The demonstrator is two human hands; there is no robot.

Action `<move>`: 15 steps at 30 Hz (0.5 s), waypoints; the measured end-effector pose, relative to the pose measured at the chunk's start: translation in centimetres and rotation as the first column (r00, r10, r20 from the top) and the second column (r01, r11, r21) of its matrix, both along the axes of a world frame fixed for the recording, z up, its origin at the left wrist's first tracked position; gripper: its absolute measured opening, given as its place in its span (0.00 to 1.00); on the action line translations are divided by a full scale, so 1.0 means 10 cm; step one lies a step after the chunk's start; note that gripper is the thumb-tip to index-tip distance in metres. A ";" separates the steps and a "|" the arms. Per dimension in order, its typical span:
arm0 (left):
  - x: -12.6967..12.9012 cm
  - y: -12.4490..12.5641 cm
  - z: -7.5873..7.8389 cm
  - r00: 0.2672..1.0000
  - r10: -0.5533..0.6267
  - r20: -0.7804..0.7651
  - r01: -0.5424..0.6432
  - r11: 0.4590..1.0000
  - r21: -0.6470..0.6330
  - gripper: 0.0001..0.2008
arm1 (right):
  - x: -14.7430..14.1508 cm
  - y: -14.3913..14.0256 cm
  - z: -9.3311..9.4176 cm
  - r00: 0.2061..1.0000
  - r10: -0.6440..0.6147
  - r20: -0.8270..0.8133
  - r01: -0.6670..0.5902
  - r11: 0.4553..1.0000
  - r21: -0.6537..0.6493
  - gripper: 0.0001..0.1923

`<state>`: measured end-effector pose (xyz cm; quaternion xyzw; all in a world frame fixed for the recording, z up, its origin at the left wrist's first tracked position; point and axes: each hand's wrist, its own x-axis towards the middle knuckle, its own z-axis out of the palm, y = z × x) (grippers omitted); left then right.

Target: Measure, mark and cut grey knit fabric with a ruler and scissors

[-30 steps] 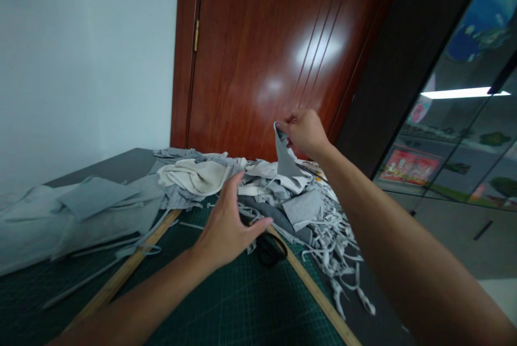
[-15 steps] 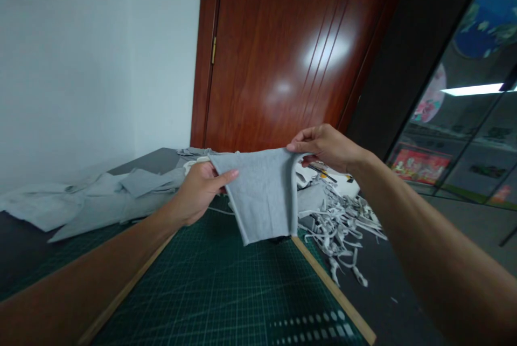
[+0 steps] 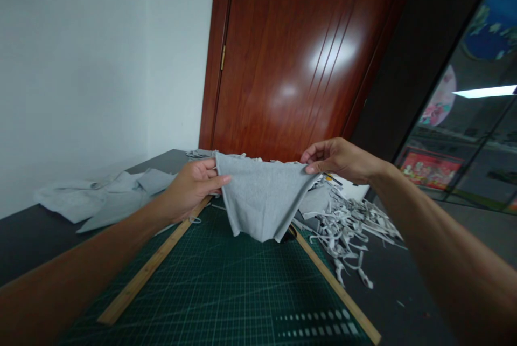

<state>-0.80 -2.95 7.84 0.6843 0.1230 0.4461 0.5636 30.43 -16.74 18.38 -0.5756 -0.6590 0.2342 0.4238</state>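
Stretching a grey cloth piece (image 3: 262, 200) in mid-air above the green cutting mat (image 3: 226, 292), the left hand (image 3: 194, 187) pinches its corner at nine o'clock and the right hand (image 3: 339, 158) pinches the corner at three. Both grips take only the very edge, so I judge a harder tug could slip one corner free, dropping the cloth toward the scrap strips (image 3: 355, 233) at four o'clock on the desk (image 3: 24, 238).
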 end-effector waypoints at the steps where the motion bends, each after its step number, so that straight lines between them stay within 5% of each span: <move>1: -0.01 -0.01 0.01 1.000 -0.014 0.004 0.014 1.000 -0.007 0.19 | 0.02 -0.01 0.00 1.000 0.004 0.001 -0.004 1.000 0.005 0.14; 9: -0.06 -0.02 0.07 0.999 -0.040 -0.009 0.040 0.998 -0.055 0.17 | 0.07 -0.04 -0.03 0.999 0.044 0.017 -0.044 0.998 0.032 0.13; 15: -0.33 0.35 0.25 0.963 0.241 -0.124 -0.257 0.957 -0.132 0.21 | 0.24 0.11 -0.09 0.992 -0.050 0.116 0.036 0.993 0.115 0.12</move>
